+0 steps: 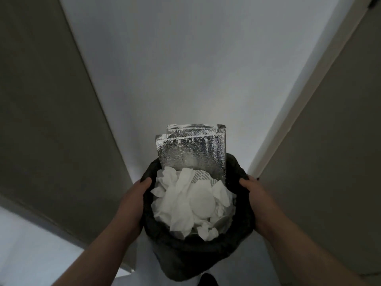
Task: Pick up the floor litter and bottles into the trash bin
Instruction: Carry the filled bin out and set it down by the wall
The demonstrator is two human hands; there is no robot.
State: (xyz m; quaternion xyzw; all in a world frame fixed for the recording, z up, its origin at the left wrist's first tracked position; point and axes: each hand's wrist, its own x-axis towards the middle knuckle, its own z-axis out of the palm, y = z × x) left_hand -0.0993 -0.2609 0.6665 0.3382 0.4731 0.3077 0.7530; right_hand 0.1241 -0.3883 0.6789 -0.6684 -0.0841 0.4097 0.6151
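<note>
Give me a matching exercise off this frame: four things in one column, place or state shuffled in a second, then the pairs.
Column 1
1. left hand
2. right hand
3. silver foil pouch
4. crumpled white tissues

Column 2
a. piled inside the trash bin, up to about its rim
b. holds the bin's side at the picture's right
c. stands on end at the bin's far side, rising above the rim
d. holds the bin's side at the picture's left

Pairs: 1-d, 2-b, 3-c, 4-a
</note>
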